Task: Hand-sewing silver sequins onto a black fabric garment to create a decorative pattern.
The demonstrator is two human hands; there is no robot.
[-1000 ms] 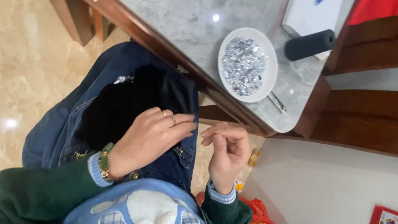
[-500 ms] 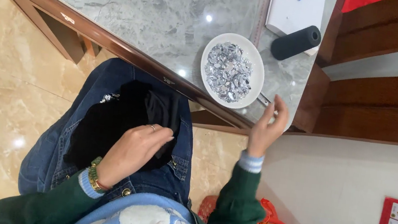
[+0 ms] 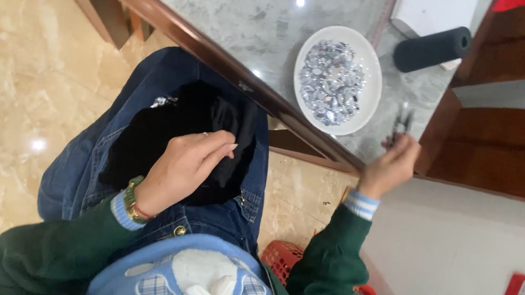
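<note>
While the left hand point(image 3: 183, 164) lay flat on the black cloth point(image 3: 164, 135), grip spread, we judged picking underway; right hand point(image 3: 394, 164) pinched tweezers point(image 3: 401, 121) beside the plate of silver stones point(image 3: 334, 79); precise aim needed.

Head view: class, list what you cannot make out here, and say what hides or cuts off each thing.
- Tool in the right hand: thin, dark and small; its kind is unclear.
- Left hand palm: turned down on the black cloth.
- White box: cut off by the top edge.
- Red basket: mostly behind the right sleeve.
- Silver bits in the bowl: too small to identify.
</note>
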